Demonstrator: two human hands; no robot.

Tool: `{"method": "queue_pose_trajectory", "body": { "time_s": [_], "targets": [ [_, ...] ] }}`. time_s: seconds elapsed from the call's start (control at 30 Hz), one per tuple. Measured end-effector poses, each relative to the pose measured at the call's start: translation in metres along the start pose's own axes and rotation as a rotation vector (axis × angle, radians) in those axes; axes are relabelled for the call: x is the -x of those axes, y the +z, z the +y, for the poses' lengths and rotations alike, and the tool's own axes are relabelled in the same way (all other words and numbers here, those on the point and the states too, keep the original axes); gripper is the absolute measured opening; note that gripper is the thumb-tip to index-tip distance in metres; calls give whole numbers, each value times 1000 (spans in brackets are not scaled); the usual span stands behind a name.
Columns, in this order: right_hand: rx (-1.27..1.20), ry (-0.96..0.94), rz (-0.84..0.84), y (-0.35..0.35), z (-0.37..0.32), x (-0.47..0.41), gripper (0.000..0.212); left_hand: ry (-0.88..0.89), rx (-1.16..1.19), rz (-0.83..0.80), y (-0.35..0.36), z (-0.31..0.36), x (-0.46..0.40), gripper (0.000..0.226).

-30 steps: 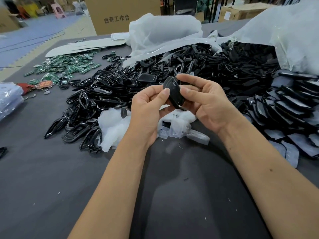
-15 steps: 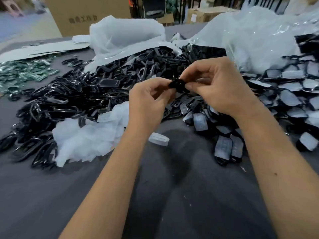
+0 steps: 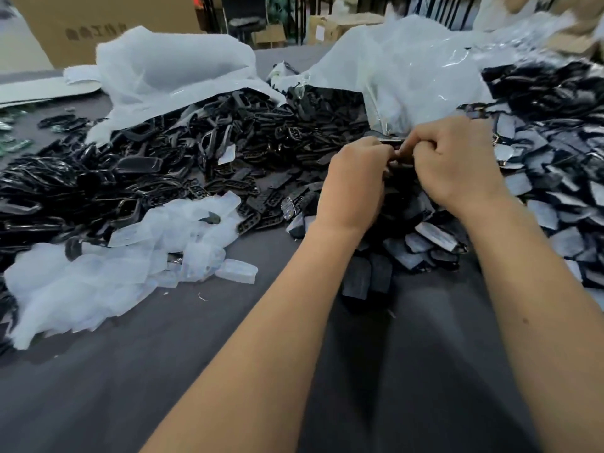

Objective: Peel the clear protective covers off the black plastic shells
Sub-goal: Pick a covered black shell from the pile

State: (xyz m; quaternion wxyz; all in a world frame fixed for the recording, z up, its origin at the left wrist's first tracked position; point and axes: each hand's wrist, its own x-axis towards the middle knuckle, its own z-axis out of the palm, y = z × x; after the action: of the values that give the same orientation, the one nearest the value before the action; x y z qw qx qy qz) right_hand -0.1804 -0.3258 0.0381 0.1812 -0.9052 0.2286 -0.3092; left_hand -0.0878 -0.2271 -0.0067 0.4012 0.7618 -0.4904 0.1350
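Grey tabletop [image 3: 163, 387] fills most of what I see, running from the near edge up to the clutter at the back. Across its far half sprawls a broad heap of black plastic frames [image 3: 137, 178], glossy and tangled, reaching from the left edge to the middle. To the right lies a second spread, the covered shells [image 3: 555, 204], flat black pieces with a pale film on their faces, some spilling toward me near my right forearm. Behind both heaps sit two large translucent bags: a white bag [image 3: 170, 70] on the left, slumped over the frames, and a clear bag [image 3: 408, 73] on the right, its mouth just above my hands. A cardboard box [image 3: 98, 24] stands behind the white bag. On the near left of the table rests a pile of peeled covers [image 3: 98, 273], cloudy and crumpled, touching the edge of the frame heap.

Both my arms come in from the bottom and meet over the covered shells. My left hand [image 3: 356, 181] has its fingers curled inward, pinching a black shell [image 3: 397, 148] that shows only as a thin dark sliver between the two hands. My right hand [image 3: 457, 161] is clenched round the same shell from the other side, knuckles up. I cannot tell whether its cover has lifted; the fingers hide it.
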Motion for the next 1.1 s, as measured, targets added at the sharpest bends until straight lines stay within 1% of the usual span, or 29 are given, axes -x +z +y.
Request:
{"method": "queue_pose_trajectory", "body": {
  "time_s": [0.1, 0.2, 0.27, 0.33, 0.4, 0.5, 0.57, 0.6, 0.67, 0.77, 0.87, 1.0, 1.1],
  "targets": [
    [19, 10, 12, 3, -4, 0, 34, -10, -9, -12, -7, 0, 3, 34],
    [21, 25, 93, 3, -13, -4, 36, -73, 30, 71, -21, -8, 9, 36],
    [-3, 3, 139, 11, -29, -6, 39, -156, -31, 121, -31, -20, 15, 34],
    [-23, -73, 118, 27, -52, -5, 39, -252, -135, 142, -41, -34, 20, 32],
    [-34, -142, -2, 51, -74, -5, 39, -336, -263, 119, -53, -50, 25, 31],
    [93, -183, -316, 91, -96, -6, 39, -417, -445, 60, -76, -77, 31, 29],
    [171, -226, -514, 112, -111, -7, 40, -505, -535, 66, -95, -96, 37, 28],
    [189, -244, -578, 120, -118, -7, 41, -557, -566, 59, -105, -105, 39, 30],
    [210, -264, -619, 134, -128, -8, 41, -635, -593, -7, -119, -122, 41, 34],
    [184, -167, -563, 151, -138, -9, 42, -668, -533, -100, -130, -140, 38, 34],
    [89, -117, -513, 157, -144, -7, 35, -706, -456, -113, -134, -146, 35, 31],
    [-54, -22, -363, 155, -135, -2, 28, -754, -303, -48, -141, -150, 33, 25],
    [-165, -2, -222, 155, -129, 0, 20, -756, -193, 74, -146, -150, 39, 15]
  ]
}}
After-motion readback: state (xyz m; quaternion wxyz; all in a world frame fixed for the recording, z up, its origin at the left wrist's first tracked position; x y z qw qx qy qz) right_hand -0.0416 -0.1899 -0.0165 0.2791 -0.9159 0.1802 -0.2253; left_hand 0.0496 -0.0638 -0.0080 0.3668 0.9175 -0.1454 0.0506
